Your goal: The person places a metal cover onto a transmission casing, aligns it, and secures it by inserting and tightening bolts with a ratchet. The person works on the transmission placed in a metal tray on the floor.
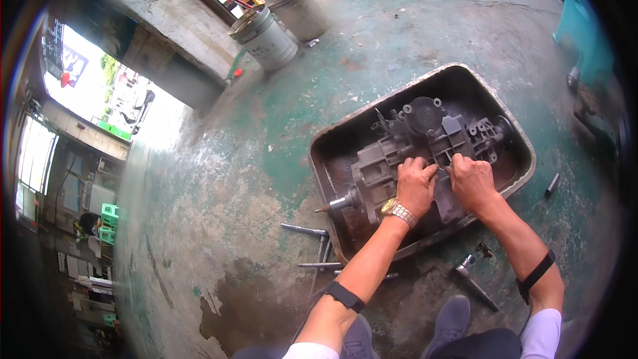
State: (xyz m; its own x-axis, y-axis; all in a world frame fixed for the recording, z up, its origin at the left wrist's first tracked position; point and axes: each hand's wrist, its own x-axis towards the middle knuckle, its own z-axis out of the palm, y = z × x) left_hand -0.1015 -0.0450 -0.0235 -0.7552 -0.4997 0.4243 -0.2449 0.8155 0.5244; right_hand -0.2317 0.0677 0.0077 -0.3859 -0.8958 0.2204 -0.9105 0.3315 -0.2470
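One metal housing (pixel 375 173), dull grey, cast and ribbed, with bolt lugs, a flat round cap (pixel 424 114) on the upper side and a paler shaft (pixel 340 203) jutting from the left end; lies in a deep rectangular tray (pixel 345 149), round-cornered, with worn pale rim and dark, brown-stained inside.

Left hand (pixel 416 183), bare, with gold-and-silver link wristwatch (pixel 399 213): fingers bent, thumb toward the other hand, at the near middle of the housing; right hand (pixel 473 183), bare, just beside: fingers curled tightly inward, fingertips at the same spot — partly hidden by knuckles; cannot tell, for either hand, whether a small part sits pinched between the fingertips or only the casting is touched.

Near the tray, on the floor: slim metal bars (pixel 304 229), smooth, crossing at lower left; one steel tool (pixel 475 282), long-handled with a thicker head, at lower right; one short metal cylinder (pixel 552 185), right of the rim.

Floor (pixel 252 159) — green paint over concrete, scuffed and patchy; dark wet-looking stain (pixel 249 312) at lower left; two weathered buckets, the front one (pixel 266 43) grey, well apart beyond.
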